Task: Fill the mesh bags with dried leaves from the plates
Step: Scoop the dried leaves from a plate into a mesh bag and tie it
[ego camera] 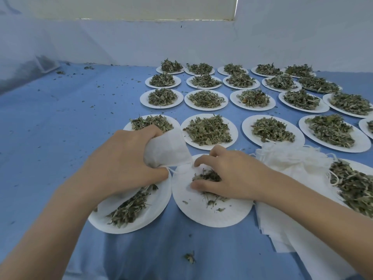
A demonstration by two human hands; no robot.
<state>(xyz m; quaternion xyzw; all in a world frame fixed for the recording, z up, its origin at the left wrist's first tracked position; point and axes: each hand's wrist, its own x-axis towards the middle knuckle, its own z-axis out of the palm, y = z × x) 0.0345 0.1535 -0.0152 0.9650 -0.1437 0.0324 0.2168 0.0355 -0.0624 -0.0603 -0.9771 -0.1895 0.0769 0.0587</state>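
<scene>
Your left hand (123,162) has its grip closed round one white mesh bag (167,148), bunching its lower end while the bag's mouth points up and away from you. Your right hand (228,174) rests on the near middle plate (212,211), fingers curled in a narrow grip round a small clump of dried leaves (205,176); only a few scraps lie loose on that plate besides. Left of that plate and touching it sits a plate (153,211) with a thin strip of leaves, partly hidden under your left wrist. Right of the middle plate lies a heap of spare bags (292,164) with drawstrings; you cannot count them, as they overlap. Beyond the middle plate I count about twenty full plates (207,130) in four rows on the blue tabletop (50,128); those at the right edge are cut off. Another leaf pile (355,186) right of the spare bags is cut off too. Crumbs of leaf dot the tabletop.
</scene>
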